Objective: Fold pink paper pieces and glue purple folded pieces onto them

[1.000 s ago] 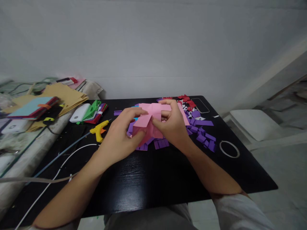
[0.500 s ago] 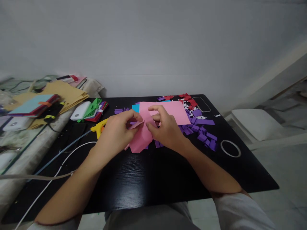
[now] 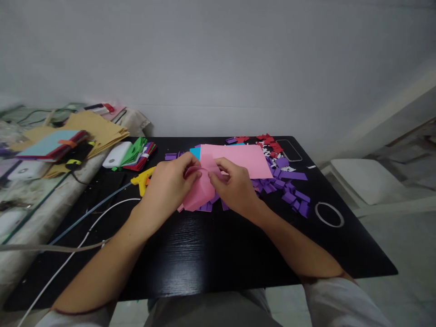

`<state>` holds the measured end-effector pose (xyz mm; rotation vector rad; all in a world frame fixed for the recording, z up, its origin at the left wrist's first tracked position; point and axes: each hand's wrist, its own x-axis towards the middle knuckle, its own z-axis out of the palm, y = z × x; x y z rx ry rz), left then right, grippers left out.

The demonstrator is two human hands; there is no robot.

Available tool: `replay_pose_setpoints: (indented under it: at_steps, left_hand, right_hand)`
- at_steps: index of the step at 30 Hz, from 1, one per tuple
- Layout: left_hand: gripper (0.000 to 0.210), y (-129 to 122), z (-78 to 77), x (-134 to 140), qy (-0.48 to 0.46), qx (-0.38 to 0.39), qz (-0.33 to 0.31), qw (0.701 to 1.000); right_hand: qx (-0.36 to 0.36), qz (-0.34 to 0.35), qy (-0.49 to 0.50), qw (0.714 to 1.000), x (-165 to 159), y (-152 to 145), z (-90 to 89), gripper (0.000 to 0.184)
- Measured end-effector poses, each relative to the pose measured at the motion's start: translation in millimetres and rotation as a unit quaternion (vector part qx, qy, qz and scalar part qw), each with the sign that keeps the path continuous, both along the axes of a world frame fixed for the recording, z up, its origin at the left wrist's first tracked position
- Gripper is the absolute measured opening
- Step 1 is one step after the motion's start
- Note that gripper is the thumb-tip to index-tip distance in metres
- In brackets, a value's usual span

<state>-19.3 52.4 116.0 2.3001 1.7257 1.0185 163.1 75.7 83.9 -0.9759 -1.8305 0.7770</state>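
Note:
A piece of pink paper (image 3: 199, 191), bent and partly folded, is held up between both hands over the table. My left hand (image 3: 172, 181) pinches its left edge between thumb and fingers. On the other side my right hand (image 3: 235, 184) grips the paper with thumb and bent fingers. Behind them lies a flat pink sheet (image 3: 248, 159), with a blue sheet (image 3: 195, 153) showing past its left edge. Folded purple paper pieces (image 3: 296, 200) are heaped around and under the sheets. The fingers hide part of the held paper.
A yellow glue gun (image 3: 143, 180) with a blue-grey stick and white cable (image 3: 91, 231) lies left. Bundled coloured paper (image 3: 136, 156) sits behind it. Red scraps (image 3: 270, 143) and a white ring (image 3: 329, 214) are to the right. A cluttered side table (image 3: 20, 181) adjoins the black table (image 3: 211, 259).
The held pink paper is now bent more across its middle, its lower part drawn up. My fingers have come closer around the fold. The view has shifted slightly.

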Motion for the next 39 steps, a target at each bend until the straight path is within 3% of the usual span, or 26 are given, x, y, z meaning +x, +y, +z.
replay_pose_setpoints:
  at_steps: [5,11,18,34,39]
  left_hand:
    - [0.004,-0.1,0.4,-0.4,-0.006,-0.004,0.012,1.0]
    - [0.006,0.0,1.8,-0.1,-0.007,0.003,0.006,1.0]
    - [0.01,-1.5,4.0,1.4,0.011,-0.003,-0.018,1.0]
    - [0.007,-2.2,5.9,6.1,0.021,-0.024,0.019,0.999]
    - [0.007,-1.5,6.2,6.4,0.013,-0.028,0.027,0.999]
  right_hand:
    - [0.033,-0.039,-0.053,0.997,-0.4,-2.2,-0.4,0.012]
    - [0.001,-0.008,-0.016,1.0,0.1,-1.1,-0.2,0.024]
    - [-0.028,0.017,0.006,0.999,1.7,3.8,-4.4,0.024]
    - [-0.05,0.04,0.008,0.998,2.1,8.0,-7.1,0.025]
    - [-0.051,0.049,0.032,0.997,0.7,7.7,-9.7,0.019]
